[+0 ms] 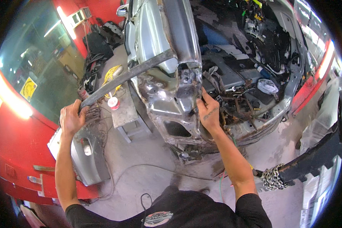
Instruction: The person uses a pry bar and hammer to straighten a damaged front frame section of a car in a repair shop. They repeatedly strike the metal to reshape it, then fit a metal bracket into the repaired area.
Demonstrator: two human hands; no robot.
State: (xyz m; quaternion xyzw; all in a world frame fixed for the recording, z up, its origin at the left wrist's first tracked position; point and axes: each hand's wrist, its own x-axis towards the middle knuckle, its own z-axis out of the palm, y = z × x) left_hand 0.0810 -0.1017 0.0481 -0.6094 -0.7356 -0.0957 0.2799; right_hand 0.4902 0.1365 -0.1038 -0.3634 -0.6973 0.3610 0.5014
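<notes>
My left hand (71, 118) is closed round the near end of a long, flat, dark grey metal bar (127, 76). The bar slants up to the right, and its far end meets the bare-metal rear corner (167, 99) of a stripped silver car body. Scuffs, rust and a dark rectangular opening (175, 128) mark that corner. On its inner edge my right hand (209, 113) takes hold, thumb and fingers at the metal; part of the fingers is hidden.
A small worn bench (124, 113) on the left carries a red-and-white cup (113, 103) and a yellow cord (112, 78). A loose silver panel (88, 157) lies by the red wall. A chain (273, 178) wraps a dark beam at right. A hose (152, 166) crosses the floor.
</notes>
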